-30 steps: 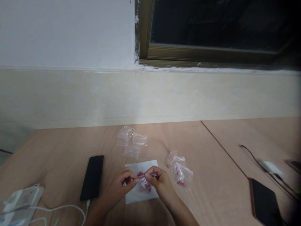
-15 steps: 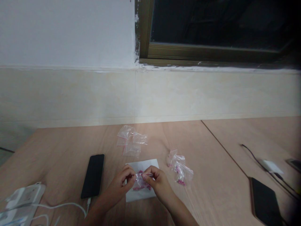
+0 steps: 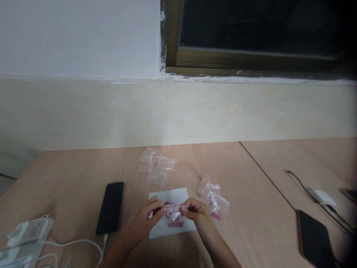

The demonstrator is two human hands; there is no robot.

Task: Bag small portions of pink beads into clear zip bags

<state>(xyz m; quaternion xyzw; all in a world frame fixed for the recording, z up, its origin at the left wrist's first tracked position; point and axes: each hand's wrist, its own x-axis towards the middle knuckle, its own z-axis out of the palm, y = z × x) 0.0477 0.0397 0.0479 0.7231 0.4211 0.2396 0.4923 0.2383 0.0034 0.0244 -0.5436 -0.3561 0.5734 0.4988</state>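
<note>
A small clear zip bag with a pink-red seal line is stretched between my two hands by its top edge. My left hand pinches its left corner between thumb and fingers. The right corner is pinched by my right hand. Beneath the bag lies a sheet of white paper, with small dark pink pieces showing behind the seal line. More pink shows through the bag's lower part; whether it is inside or under the bag I cannot tell.
Several flat clear zip bags lie beyond the paper. Right of it sit zip bags holding pink pieces. A black phone with a white cable lies left, near a white power strip. Far right are a dark device and a white adapter.
My right hand has moved to the right and slightly up, my left hand slightly right. The bag's top edge is now drawn out wider between them.
</note>
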